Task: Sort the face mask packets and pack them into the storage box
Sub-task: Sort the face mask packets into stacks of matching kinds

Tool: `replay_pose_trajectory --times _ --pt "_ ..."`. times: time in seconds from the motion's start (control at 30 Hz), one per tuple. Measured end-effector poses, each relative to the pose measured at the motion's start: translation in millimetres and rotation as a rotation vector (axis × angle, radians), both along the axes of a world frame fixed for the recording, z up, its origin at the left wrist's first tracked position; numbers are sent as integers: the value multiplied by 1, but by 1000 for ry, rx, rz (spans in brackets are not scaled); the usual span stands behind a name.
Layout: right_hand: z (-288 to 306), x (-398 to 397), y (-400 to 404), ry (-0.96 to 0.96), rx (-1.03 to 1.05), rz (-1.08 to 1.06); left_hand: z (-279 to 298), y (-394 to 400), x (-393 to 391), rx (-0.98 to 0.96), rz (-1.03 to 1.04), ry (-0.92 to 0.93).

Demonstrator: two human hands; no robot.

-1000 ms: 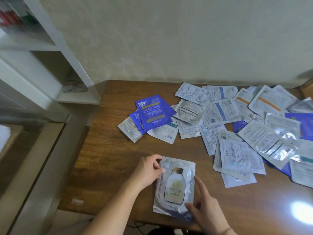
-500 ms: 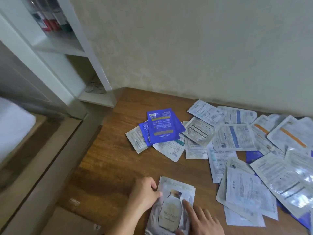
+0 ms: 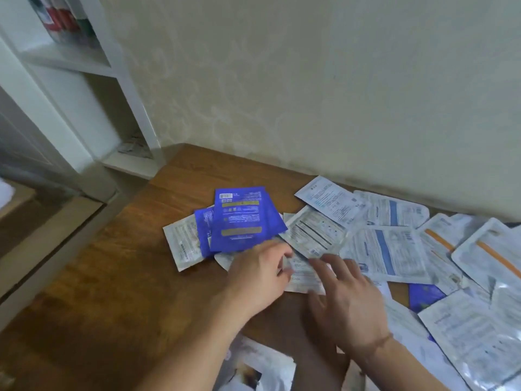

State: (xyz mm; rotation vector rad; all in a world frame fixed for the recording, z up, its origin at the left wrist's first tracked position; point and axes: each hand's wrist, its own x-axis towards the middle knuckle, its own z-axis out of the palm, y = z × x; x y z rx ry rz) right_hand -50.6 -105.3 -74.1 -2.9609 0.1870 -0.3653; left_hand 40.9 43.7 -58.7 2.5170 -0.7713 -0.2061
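Both hands over a white packet (image 3: 303,273) lying just below the blue packet (image 3: 244,220) on the wooden table (image 3: 118,277). Left hand (image 3: 260,275) curled at the white packet's left edge, grip unclear; right hand (image 3: 348,299) flat, fingers spread, holding nothing

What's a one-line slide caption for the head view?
Both hands, left and right, reach for a white packet beside blue packets on a wooden table.

Both hands (image 3: 304,280) motion-blurred; white packet (image 3: 303,273) under them half hidden, grip unclear.
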Motion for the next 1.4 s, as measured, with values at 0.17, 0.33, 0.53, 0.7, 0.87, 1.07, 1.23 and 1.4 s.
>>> replay_pose_trajectory --times 0.17,0.33,0.53,0.7,0.87,1.07,1.23,1.4 --pt "-12 62 -17 167 -212 -15 -15 -36 42 47 -66 -63" --pt "-15 66 -15 124 -483 128 -17 -32 47 -64 -93 -34" --pt "-7 -11 -12 -14 -368 186 -18 8 -10 -176 40 25" --pt "-6 -74 -4 -326 33 -86 -21 33 -57 -229 52 0" --pt "15 -120 7 -569 701 -281 -24 37 -86 -382 110 37" --pt "14 -145 42 -523 1647 -217 -17 34 -106 -924 137 699" --pt "4 -167 60 -348 1895 -136 -10 50 -99 -1097 165 800" --pt "13 -184 86 -87 1627 -97 7 79 -84 -842 57 665"
